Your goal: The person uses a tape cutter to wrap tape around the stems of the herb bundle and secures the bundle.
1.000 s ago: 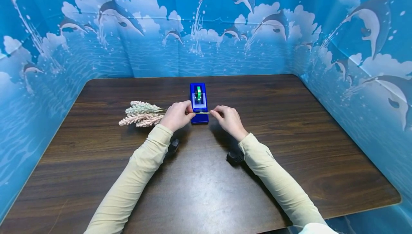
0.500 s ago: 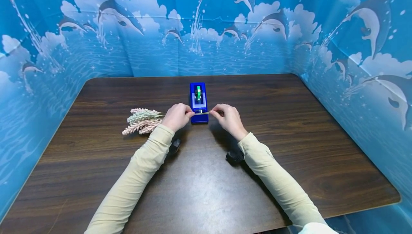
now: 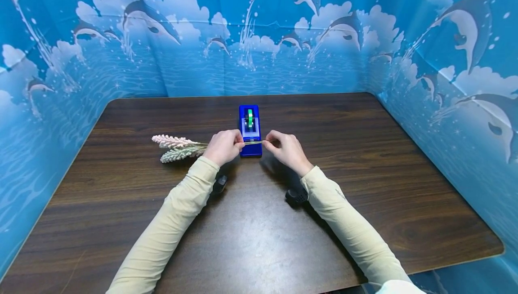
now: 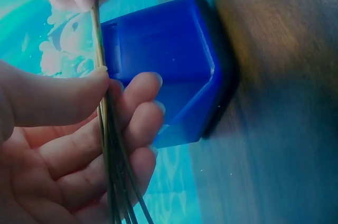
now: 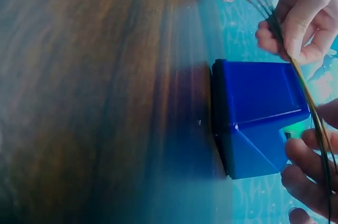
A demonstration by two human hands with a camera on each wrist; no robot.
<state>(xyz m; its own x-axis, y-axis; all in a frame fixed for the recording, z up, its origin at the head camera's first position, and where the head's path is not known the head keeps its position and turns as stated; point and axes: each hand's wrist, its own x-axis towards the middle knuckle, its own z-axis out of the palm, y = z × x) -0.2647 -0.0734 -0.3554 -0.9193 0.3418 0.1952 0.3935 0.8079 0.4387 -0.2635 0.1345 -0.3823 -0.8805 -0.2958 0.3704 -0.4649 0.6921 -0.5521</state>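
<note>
A bunch of flower sprigs with pale pink heads [image 3: 171, 141] and pale green heads [image 3: 180, 153] points left in the head view. My left hand [image 3: 222, 146] pinches its thin stems [image 4: 108, 139] between thumb and fingers. Farther along, near the stem ends, my right hand [image 3: 286, 151] pinches the same stems. Between the hands, the stems cross above the front part of a blue tape dispenser [image 3: 252, 150]. Its green-cored tape roll [image 3: 250, 118] sits toward the back. Whether tape touches the stems is too small to tell.
The dispenser stands on a dark wooden table [image 3: 364, 186] near its back edge. Black wrist devices [image 3: 296, 196] hang under both forearms. A blue curtain [image 3: 194, 69] with printed dolphins surrounds the table's back and sides.
The bunch has turned about its stems: pink heads now lie on the far side and green ones on the near side. Both hands have stayed nearly in place.
</note>
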